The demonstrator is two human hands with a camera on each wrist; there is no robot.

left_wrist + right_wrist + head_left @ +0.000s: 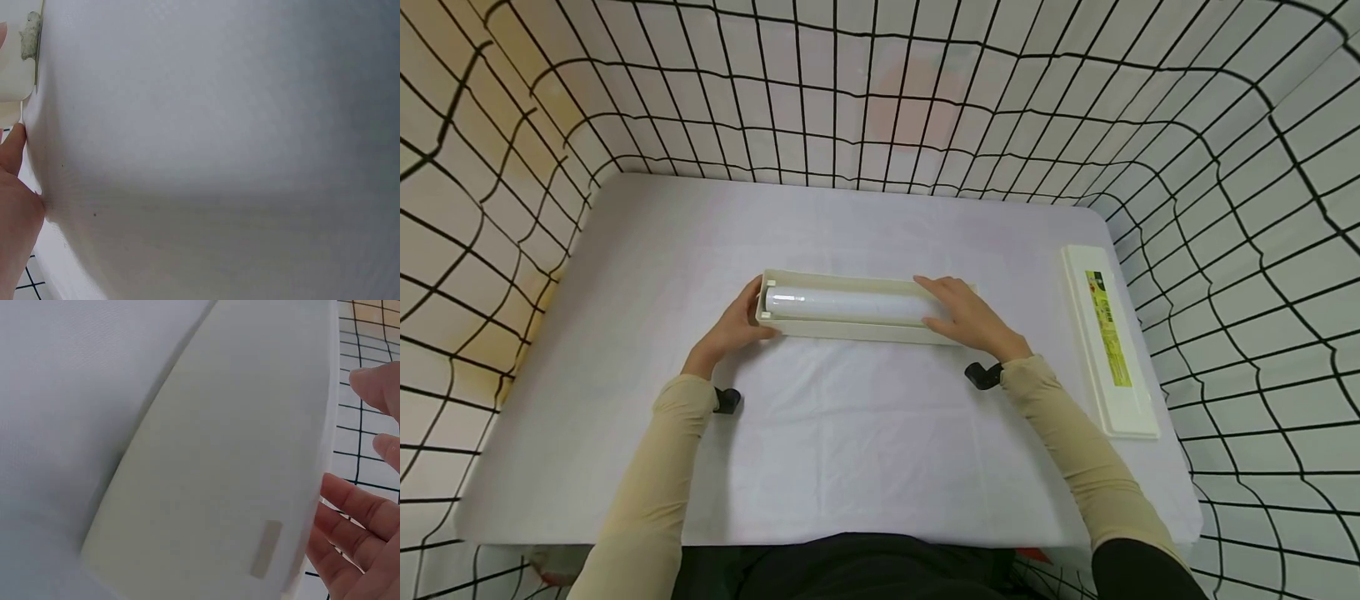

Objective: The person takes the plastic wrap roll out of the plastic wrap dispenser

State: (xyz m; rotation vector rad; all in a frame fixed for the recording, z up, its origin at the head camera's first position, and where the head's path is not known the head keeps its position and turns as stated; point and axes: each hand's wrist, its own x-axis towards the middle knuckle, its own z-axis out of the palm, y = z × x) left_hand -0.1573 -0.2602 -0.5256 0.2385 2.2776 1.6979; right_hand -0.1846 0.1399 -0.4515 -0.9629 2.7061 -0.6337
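A long cream box (pixel 857 331) lies crosswise on the table with its top uncovered. Inside it is a glossy white roll (pixel 842 303), which looks like plastic wrap. My left hand (pixel 733 323) grips the box's left end, thumb at the front side and fingers round the back corner. In the left wrist view only part of that hand (pixel 19 200) shows, below the box end (pixel 15 75). My right hand (pixel 967 315) reaches over the box's right end with spread fingers. In the right wrist view its fingertips (pixel 325 487) are right at the box's upper edge.
At the table's right side lies a long white lid (pixel 1135 412) with a yellow-green label (pixel 1108 329). A black wire mesh (pixel 880 108) rises behind the table and along both sides. White cloth (pixel 850 433) covers the table. Black wrist cameras (pixel 982 376) sit below both hands.
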